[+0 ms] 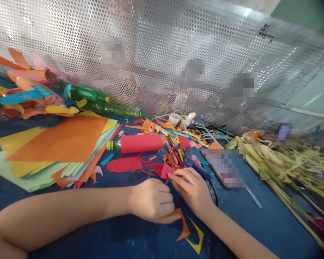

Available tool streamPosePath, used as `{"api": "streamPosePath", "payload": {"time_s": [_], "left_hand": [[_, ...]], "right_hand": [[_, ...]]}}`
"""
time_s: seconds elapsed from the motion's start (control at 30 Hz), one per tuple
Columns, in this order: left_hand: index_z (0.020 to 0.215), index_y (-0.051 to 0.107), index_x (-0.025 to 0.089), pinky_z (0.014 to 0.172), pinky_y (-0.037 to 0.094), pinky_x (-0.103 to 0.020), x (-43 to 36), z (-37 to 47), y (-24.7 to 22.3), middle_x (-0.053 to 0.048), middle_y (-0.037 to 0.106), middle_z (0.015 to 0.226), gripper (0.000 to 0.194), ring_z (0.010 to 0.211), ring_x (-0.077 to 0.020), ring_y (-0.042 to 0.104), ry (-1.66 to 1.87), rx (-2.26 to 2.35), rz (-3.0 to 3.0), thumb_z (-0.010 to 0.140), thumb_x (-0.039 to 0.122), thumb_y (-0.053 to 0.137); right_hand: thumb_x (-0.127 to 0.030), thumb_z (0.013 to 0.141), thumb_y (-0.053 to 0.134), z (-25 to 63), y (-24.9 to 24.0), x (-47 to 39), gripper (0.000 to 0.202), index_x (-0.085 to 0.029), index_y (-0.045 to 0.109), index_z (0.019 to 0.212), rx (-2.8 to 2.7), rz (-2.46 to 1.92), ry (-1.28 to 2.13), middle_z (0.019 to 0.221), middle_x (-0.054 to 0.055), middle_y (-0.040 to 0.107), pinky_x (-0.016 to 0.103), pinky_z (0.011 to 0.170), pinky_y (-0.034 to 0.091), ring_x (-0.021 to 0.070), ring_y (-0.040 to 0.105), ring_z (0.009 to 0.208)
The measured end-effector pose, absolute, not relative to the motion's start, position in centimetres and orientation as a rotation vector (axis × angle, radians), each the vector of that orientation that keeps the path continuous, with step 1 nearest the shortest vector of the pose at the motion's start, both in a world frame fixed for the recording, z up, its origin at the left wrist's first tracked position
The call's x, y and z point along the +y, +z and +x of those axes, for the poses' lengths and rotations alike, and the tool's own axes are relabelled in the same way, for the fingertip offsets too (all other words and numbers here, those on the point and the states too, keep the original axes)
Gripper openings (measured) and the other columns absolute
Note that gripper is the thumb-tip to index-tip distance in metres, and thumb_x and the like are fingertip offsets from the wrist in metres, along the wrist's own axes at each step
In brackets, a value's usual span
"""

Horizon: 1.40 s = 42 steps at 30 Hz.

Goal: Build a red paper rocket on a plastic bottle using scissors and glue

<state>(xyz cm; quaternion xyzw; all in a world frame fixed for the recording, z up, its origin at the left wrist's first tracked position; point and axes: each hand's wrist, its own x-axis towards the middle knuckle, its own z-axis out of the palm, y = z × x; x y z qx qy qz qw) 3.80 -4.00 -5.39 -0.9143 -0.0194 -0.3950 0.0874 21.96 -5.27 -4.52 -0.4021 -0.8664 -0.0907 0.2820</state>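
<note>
My left hand (153,200) is curled over the blue table, its fingers folded toward the palm and its thumb hidden; what it may hold does not show. Beside it, my right hand (192,190) has its fingertips at the lower edge of a small red paper piece (166,170), seemingly pinching it. Just beyond lies a red paper cut-out (124,164) with a rounded end. Behind that, a bottle wrapped in red paper (142,143) rests on its side, its yellow-green cap to the left. A blue glue gun (196,166) lies next to my right hand, by red-handled scissors (174,157).
Stacked coloured paper (56,140) lies left, below paper-decorated bottles (43,97) and green bottles (105,104). Paper scraps (183,225) lie near my wrists. A phone (223,169) and dried husks (275,162) are right. A perforated metal screen (164,46) stands behind; people show through it.
</note>
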Motion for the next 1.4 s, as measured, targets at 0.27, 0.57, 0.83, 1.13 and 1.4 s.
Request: {"api": "streamPosePath", "payload": {"time_s": [0.27,0.57,0.83,1.13,1.4], "left_hand": [[0.108,0.057,0.012,0.087,0.044,-0.033,-3.6,0.5,-5.0,-0.01,0.062,0.102,0.027,0.098,-0.02,0.054,-0.844,-0.699,-2.976,0.087,0.022,0.044],[0.127,0.045,0.019,0.102,0.031,-0.044,-1.3,0.3,-6.1,-0.01,0.044,0.133,0.044,0.126,-0.0252,0.034,-0.563,-1.064,-3.152,0.088,0.038,0.043],[0.103,0.057,0.017,0.09,0.043,-0.032,-1.2,0.0,-4.0,-0.006,0.06,0.1,0.023,0.098,-0.0156,0.054,-1.287,-1.288,-2.943,0.087,0.016,0.041],[0.097,0.058,0.018,0.082,0.043,-0.029,-5.6,0.2,-6.0,-0.005,0.059,0.096,0.015,0.091,-0.0164,0.052,-0.879,-1.014,-3.332,0.084,0.019,0.051],[0.095,0.057,0.018,0.078,0.043,-0.03,-4.2,0.3,-6.5,-0.004,0.061,0.092,0.012,0.088,-0.0172,0.053,-0.912,-1.034,-3.369,0.084,0.022,0.053]], "right_hand": [[-0.015,0.085,0.05,23.4,-5.3,-4.2,0.022,-0.019,0.066,0.1,-2.291,-1.173,-0.244,0.088,0.007,0.063,0.033,0.075,0.047,0.0186,0.054,0.082],[-0.017,0.086,0.049,23.4,-4.7,-4.5,0.023,-0.023,0.061,0.105,-1.965,-1.199,-0.045,0.095,0.005,0.06,0.031,0.08,0.048,0.0161,0.059,0.086],[-0.013,0.085,0.049,22.0,-5.5,-6.0,0.013,-0.017,0.059,0.092,-2.552,-0.82,-0.084,0.087,0.005,0.063,0.03,0.075,0.046,0.0167,0.053,0.083],[-0.023,0.086,0.052,22.3,-5.1,-5.6,0.008,-0.018,0.059,0.088,-2.671,-0.863,0.201,0.086,0.004,0.062,0.027,0.07,0.043,0.014,0.056,0.081],[-0.023,0.085,0.052,22.3,-4.5,-5.6,0.009,-0.018,0.06,0.084,-2.622,-0.923,0.417,0.088,0.003,0.064,0.028,0.074,0.043,0.0141,0.056,0.083]]}}
